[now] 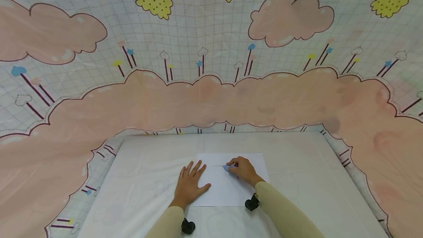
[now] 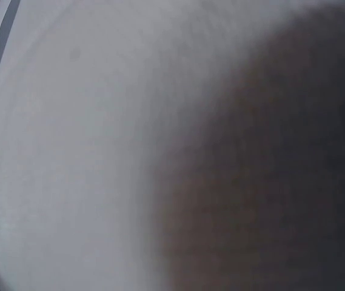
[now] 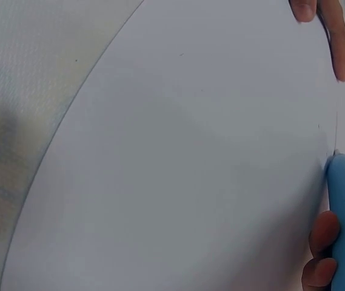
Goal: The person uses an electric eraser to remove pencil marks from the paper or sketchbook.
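Behind the white desk (image 1: pixel 142 179), a patterned backdrop (image 1: pixel 211 102) is spreading out its peach clouds, and here two tan sleeves (image 1: pixel 287 208) are reaching in! A black wrist piece (image 1: pixel 252 203) is blocking a bit of the paper's lower edge. The paper (image 1: pixel 228 194) is lying on the desk, the left hand (image 1: pixel 189 186) splaying its fingers wide across its left edge. The right hand (image 1: pixel 245 169) is pinching the blue pen (image 1: pixel 226 168) over the paper, hiding much of it from the head camera, the tip meeting a thin line (image 1: pixel 216 166). Now the right wrist view is showing more: the barrel, fingers curling against it, and tiny dark marks (image 3: pixel 181 55) that the head view isn't revealing. The left wrist camera is giving mostly dark blur beside a pale surface.
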Available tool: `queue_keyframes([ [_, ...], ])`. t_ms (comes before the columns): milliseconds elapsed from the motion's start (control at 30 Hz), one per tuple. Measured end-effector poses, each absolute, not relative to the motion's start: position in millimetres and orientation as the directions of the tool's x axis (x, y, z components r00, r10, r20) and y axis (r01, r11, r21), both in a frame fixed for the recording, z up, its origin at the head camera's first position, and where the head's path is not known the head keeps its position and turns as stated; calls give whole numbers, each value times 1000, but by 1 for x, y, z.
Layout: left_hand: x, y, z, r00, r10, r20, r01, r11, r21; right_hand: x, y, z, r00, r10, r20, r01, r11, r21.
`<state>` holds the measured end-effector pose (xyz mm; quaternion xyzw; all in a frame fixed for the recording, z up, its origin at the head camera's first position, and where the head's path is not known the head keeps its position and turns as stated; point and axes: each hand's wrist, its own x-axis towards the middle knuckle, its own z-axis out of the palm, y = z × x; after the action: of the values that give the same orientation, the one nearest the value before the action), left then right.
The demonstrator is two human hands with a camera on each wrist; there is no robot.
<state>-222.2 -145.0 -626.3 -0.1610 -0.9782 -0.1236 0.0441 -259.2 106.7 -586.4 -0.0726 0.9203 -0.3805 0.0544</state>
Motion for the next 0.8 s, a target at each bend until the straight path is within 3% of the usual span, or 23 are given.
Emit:
queue_keyframes([
  [800, -222, -148, -628, -936, 319, 147, 345, 913, 217, -257, 99, -587, -984, -170, -50, -82, 686, -723],
])
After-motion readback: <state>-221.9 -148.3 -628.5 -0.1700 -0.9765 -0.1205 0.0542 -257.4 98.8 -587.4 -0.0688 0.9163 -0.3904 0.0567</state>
